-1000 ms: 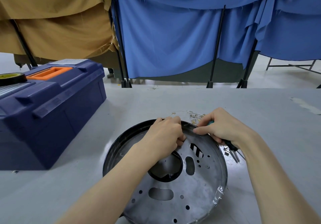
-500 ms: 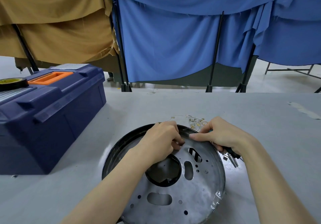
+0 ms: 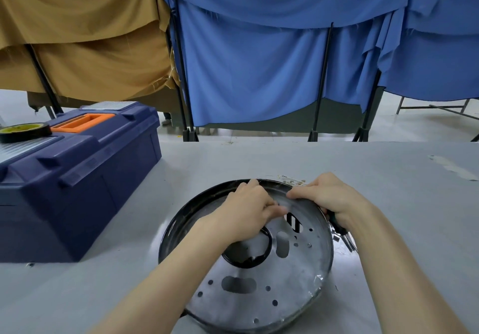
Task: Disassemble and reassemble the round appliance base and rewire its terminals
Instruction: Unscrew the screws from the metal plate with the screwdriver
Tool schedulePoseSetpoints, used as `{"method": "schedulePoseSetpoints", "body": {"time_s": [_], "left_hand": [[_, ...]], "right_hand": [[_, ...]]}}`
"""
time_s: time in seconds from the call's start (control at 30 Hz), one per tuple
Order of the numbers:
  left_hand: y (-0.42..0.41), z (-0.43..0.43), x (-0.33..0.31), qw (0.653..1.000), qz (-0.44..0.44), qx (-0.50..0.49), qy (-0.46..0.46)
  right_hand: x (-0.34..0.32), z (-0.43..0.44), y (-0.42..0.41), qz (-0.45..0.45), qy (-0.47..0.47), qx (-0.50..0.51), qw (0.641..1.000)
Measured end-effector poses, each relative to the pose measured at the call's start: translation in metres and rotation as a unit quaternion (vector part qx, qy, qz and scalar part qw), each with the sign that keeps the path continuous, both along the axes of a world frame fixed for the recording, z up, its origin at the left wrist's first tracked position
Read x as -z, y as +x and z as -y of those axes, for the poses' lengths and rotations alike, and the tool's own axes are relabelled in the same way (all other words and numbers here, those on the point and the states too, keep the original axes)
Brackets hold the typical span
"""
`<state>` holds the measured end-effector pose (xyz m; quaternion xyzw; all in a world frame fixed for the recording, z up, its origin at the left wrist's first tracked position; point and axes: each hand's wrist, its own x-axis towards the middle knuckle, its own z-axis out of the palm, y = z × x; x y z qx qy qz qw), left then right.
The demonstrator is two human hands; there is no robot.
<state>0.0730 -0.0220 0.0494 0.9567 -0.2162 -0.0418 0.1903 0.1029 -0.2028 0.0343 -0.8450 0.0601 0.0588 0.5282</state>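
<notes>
Where the grey table (image 3: 388,191) runs to its far edge in the middle of the frame, open floor lies beyond it, closed off by blue cloth (image 3: 259,74) and tan cloth (image 3: 90,48) hung on dark poles. The base (image 3: 259,282) sits at lower centre, a round dished metal plate with a black raised rim, a dull silver face, 1 large round black-edged hole, several oblong slots and many small drilled holes; clear film curls off its lower right edge. The left hand (image 3: 248,212) rests on the plate's far part with fingers curled and tips at the rim; whether it pinches anything cannot be told. The right hand (image 3: 329,199) grips a dark-handled tool (image 3: 333,218) under the palm, with its forefinger laid along the far rim. Thin wires (image 3: 293,181) lie just behind the rim, and small metal bits (image 3: 342,238) lie just right of it. A hard, blocky navy plastic toolbox (image 3: 77,191) with an orange handle fills the left, near the base but apart from it; a tape roll (image 3: 24,131) lies on its lid. Bare table stretches to the right.
</notes>
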Motion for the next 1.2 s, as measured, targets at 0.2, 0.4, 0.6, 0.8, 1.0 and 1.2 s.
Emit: {"method": "schedulePoseSetpoints", "body": {"time_s": [0.2,0.4,0.6,0.8,1.0,1.2], "left_hand": [[-0.007,0.023,-0.003,0.996,-0.066,-0.043,0.05],[-0.012,0.02,-0.005,0.994,-0.1,-0.024,0.034],[-0.01,0.005,-0.005,0.985,-0.105,0.011,0.134],[-0.01,-0.005,-0.007,0.977,-0.121,0.007,0.176],[-0.027,0.019,0.018,0.986,0.078,-0.051,0.139],[-0.023,0.019,0.028,0.97,0.159,-0.05,0.179]], "right_hand": [[-0.002,-0.005,0.001,-0.023,-0.005,0.041,0.999],[-0.001,-0.003,0.001,-0.073,0.003,0.007,0.997],[0.001,-0.002,-0.002,-0.116,-0.029,-0.071,0.99],[-0.003,-0.008,-0.006,-0.16,-0.039,-0.128,0.978],[-0.001,-0.006,-0.007,-0.163,-0.052,-0.149,0.974],[-0.004,0.021,-0.01,-0.115,-0.048,-0.056,0.991]]}}
